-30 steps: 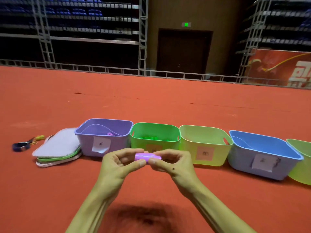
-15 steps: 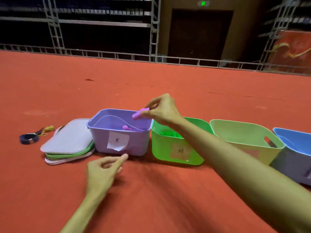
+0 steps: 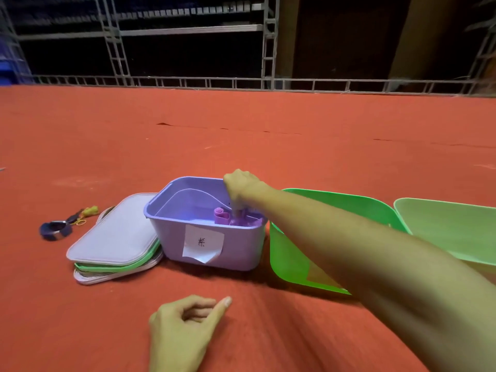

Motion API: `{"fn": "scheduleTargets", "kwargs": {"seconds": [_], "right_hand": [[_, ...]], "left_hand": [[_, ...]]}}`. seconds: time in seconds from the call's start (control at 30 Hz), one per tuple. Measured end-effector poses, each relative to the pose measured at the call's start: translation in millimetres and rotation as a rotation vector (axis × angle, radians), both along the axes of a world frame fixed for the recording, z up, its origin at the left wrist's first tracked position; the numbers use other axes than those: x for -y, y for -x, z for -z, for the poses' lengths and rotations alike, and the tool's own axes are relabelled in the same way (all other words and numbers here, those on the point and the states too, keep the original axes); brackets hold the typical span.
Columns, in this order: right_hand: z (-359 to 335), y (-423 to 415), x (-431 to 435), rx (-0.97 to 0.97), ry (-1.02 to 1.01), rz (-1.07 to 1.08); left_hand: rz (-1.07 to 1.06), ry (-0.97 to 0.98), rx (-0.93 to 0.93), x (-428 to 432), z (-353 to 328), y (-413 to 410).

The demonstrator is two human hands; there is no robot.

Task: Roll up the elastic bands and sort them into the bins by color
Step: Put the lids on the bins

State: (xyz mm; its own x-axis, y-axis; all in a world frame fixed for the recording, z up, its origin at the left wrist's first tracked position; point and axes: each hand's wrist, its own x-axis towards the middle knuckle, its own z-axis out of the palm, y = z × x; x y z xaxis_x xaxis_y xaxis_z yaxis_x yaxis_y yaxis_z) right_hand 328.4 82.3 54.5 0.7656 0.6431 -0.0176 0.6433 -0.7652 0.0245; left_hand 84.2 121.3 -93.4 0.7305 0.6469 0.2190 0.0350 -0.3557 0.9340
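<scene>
A purple bin with a paper label stands on the red floor. My right hand reaches down into it from the right, fingers bunched and pointing down, pinching a rolled purple band low against the bin's near right corner. The fingertips are partly hidden by the roll. Another purple roll lies just left of it inside the bin. My left hand rests on the floor in front of the bin, loosely curled with the index finger out, holding nothing.
A bright green bin stands right of the purple one, and a pale green bin beyond it. Stacked lids lie left of the purple bin. Further left are a dark blue ring and a small yellow item.
My right hand has carried the purple roll from above the bin's rim down into the purple bin. My left hand has dropped to the floor. The view has moved closer and leftward.
</scene>
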Motion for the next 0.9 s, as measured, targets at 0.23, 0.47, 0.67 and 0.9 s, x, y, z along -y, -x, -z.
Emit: {"fn": "scheduleTargets", "kwargs": {"seconds": [0.23,0.47,0.67,0.9], "right_hand": [[8,0,-9,-0.002,0.016,0.005],[2,6,-2,-0.016,-0.016,0.051],[-9,8,13,-0.034,-0.107,0.081],[-40,40,48,0.006,-0.381,0.102]], "left_hand": [[0.014,0.006,-0.003,-7,8,-2],[0.029,-0.014,-0.007,-11,12,-4],[0.009,-0.085,-0.027,-13,17,-9],[0.023,-0.154,-0.089,-12,9,-8]]}}
